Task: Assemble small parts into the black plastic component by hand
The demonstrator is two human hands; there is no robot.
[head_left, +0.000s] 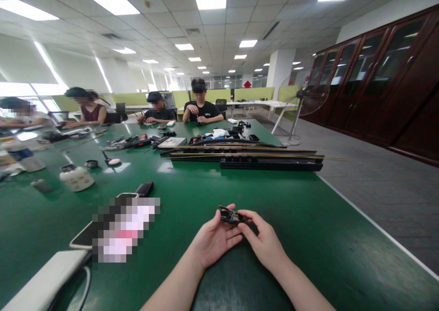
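Observation:
A small black device with its inner parts exposed (232, 216) is held above the green table (171, 265). My left hand (214, 242) lies palm up beneath its left end, thumb and forefinger gripping it while the other fingers stretch out. From the other side my right hand (262, 238) pinches its right end between thumb and fingertips. A thin dark piece stands up at a slant along the device's far side. Its finer details are too small to make out.
Long black rails (270, 164) with thin brass-coloured rods lie ahead. Phones (103, 226), a white box (48, 279) with a cable and a white jar (76, 177) stand left. Tools (137, 142) lie farther back. Several people (202, 109) sit beyond, and a fan (298, 96) stands right.

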